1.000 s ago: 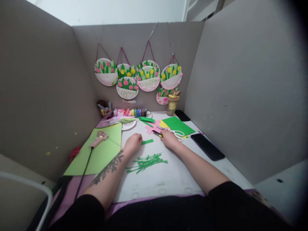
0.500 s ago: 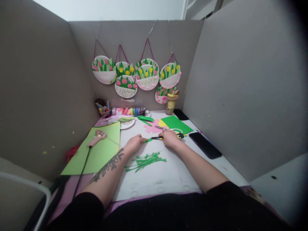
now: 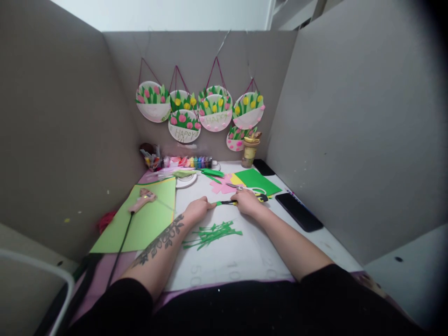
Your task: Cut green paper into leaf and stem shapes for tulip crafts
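My left hand point(image 3: 199, 209) pinches a small green paper piece point(image 3: 219, 203) over the middle of the white table. From the right, my right hand point(image 3: 246, 201) is closed on black-and-yellow scissors point(image 3: 229, 202), whose blades point left and touch or nearly touch the paper. Nearer to me lies a loose pile of thin green paper strips point(image 3: 217, 233). Just behind my right hand rest white-handled scissors point(image 3: 257, 190), beside pink paper point(image 3: 222, 184) and a green sheet point(image 3: 257, 181).
A pink glue gun point(image 3: 143, 200) lies on light green sheets point(image 3: 140, 233) at left. At right are a black phone point(image 3: 298, 212) and a cup point(image 3: 249, 153). Paint bottles point(image 3: 199, 162) line the back, below hanging decorated plates point(image 3: 184, 133). Grey partitions surround the table.
The green piece at my left fingertips shows less of its length and sits closer to the scissors. My hands have barely moved, and the whole view has shifted slightly.
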Demonstrator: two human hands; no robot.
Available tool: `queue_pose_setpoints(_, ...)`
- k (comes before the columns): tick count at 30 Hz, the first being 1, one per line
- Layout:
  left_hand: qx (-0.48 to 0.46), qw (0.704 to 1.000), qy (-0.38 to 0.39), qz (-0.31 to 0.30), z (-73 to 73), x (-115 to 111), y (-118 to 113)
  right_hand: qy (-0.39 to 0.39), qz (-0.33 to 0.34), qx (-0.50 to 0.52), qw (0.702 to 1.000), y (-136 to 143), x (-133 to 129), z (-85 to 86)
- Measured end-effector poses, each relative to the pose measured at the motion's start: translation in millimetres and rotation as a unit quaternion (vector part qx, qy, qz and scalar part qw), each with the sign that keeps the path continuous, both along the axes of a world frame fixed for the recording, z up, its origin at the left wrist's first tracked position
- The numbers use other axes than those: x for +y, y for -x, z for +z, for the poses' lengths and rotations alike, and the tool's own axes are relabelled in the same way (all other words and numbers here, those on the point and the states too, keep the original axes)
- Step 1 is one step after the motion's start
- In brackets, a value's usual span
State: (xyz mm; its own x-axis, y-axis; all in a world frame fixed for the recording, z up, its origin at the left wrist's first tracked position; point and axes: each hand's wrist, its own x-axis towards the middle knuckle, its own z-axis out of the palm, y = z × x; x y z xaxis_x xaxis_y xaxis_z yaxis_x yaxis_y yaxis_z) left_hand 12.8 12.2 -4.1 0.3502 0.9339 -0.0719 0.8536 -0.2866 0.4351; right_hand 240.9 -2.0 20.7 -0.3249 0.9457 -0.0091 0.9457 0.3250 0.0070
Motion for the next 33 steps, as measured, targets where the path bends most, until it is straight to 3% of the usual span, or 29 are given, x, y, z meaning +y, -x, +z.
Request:
queue_pose_setpoints(13, 0.046, 0.995, -0.046, -0.079, 4.0, -1.6, 1.2, 0.005, 0.009, -0.004, 1.000, 5.2, -1.9, 1.1)
queue_pose_setpoints(24, 0.034, 0.997, -0.039, -0.051, 3.7, -1.3, -0.5, 0.013, 0.000, -0.007, 1.000, -3.6, -3.7, 6.3)
queue_pose_setpoints(33, -0.009, 1.000, 0.014, 0.014, 4.1, -3.2, -6.9, -0.003, 0.002, 0.001, 1.000, -1.6, 5.3, -4.7)
